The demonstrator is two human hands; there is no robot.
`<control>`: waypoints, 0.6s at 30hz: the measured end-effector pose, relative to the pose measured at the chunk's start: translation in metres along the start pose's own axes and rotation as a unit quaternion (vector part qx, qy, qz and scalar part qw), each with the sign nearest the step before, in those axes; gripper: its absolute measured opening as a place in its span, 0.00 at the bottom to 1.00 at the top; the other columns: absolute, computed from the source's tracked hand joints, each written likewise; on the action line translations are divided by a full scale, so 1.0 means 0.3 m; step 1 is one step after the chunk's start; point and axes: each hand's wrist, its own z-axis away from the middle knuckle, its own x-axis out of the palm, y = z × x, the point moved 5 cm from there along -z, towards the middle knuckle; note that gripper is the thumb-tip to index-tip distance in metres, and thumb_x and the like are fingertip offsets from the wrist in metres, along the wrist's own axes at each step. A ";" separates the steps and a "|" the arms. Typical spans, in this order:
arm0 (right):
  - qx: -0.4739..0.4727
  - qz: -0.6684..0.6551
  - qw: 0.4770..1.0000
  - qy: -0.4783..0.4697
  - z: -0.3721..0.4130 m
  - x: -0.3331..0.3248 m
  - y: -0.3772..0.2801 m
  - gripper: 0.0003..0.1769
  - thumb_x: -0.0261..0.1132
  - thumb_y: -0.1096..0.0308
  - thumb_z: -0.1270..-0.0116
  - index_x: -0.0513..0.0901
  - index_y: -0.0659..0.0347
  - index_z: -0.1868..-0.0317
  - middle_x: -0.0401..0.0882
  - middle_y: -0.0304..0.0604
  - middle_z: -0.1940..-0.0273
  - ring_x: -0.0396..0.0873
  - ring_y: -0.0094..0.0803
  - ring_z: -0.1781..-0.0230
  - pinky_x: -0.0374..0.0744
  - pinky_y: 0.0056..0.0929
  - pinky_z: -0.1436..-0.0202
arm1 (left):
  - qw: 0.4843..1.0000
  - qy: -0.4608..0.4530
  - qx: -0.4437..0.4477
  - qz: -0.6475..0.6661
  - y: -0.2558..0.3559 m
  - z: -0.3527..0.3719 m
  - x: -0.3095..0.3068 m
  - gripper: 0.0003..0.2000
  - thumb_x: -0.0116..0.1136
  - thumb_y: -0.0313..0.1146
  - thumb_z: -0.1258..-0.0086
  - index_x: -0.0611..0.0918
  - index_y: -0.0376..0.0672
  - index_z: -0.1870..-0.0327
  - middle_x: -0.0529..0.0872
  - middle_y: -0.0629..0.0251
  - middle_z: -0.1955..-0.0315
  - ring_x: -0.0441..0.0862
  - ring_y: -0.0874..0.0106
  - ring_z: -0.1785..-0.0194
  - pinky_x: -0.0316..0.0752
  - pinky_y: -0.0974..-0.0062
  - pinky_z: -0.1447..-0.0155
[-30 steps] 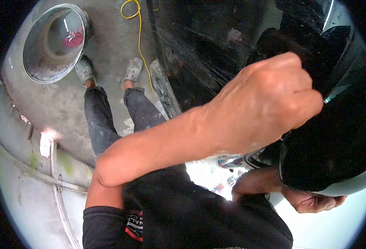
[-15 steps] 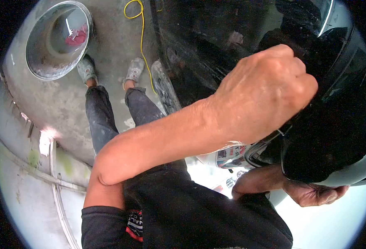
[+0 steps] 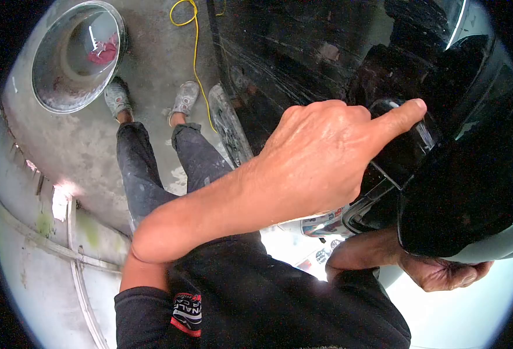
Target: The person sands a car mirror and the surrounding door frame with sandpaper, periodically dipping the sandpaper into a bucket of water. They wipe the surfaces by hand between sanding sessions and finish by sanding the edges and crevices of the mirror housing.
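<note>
My left hand (image 3: 338,145) is over a dark, glossy panel (image 3: 291,52), its back toward me. One finger stretches to the right, its tip beside a shiny curved edge in the panel; the other fingers are curled, and what they hold, if anything, is hidden. At the lower right, my right hand (image 3: 440,273) is closed at the lower edge of a rounded black glossy part (image 3: 460,209). The part covers some of that hand.
A large round metal basin (image 3: 64,81) with a red cloth (image 3: 103,50) stands at the upper left. A yellow cord (image 3: 197,58) lies on the floor near my feet. A pale wall (image 3: 41,256) is at the lower left.
My left hand has moved a little left, and one finger has stretched out from the fist. The right hand has hardly moved. The view has shifted slightly.
</note>
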 end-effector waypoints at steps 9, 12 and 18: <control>-0.064 0.006 0.998 -0.015 -0.034 0.022 -0.001 0.23 0.51 0.63 0.20 0.73 0.72 0.35 0.74 0.76 0.42 0.84 0.61 0.46 0.90 0.58 0.45 | 0.996 0.047 -0.025 0.065 -0.070 0.104 -0.020 0.30 0.61 0.17 0.43 0.80 0.40 0.34 0.87 0.52 0.68 0.85 0.52 0.63 0.81 0.58 0.58; -0.083 0.007 0.996 -0.017 -0.041 0.027 -0.007 0.23 0.51 0.63 0.20 0.74 0.72 0.36 0.74 0.76 0.42 0.84 0.61 0.46 0.90 0.58 0.45 | 0.986 0.144 0.003 0.079 -0.074 0.085 -0.071 0.21 0.62 0.15 0.40 0.87 0.40 0.45 0.91 0.55 0.61 0.87 0.58 0.62 0.81 0.64 0.53; -0.123 0.016 0.992 -0.019 -0.016 0.016 -0.031 0.22 0.51 0.63 0.20 0.74 0.72 0.36 0.75 0.75 0.42 0.84 0.61 0.46 0.90 0.58 0.45 | 0.929 0.329 0.145 0.086 -0.028 -0.041 -0.053 0.14 0.63 0.13 0.45 0.85 0.37 0.59 0.88 0.57 0.66 0.84 0.58 0.64 0.78 0.66 0.58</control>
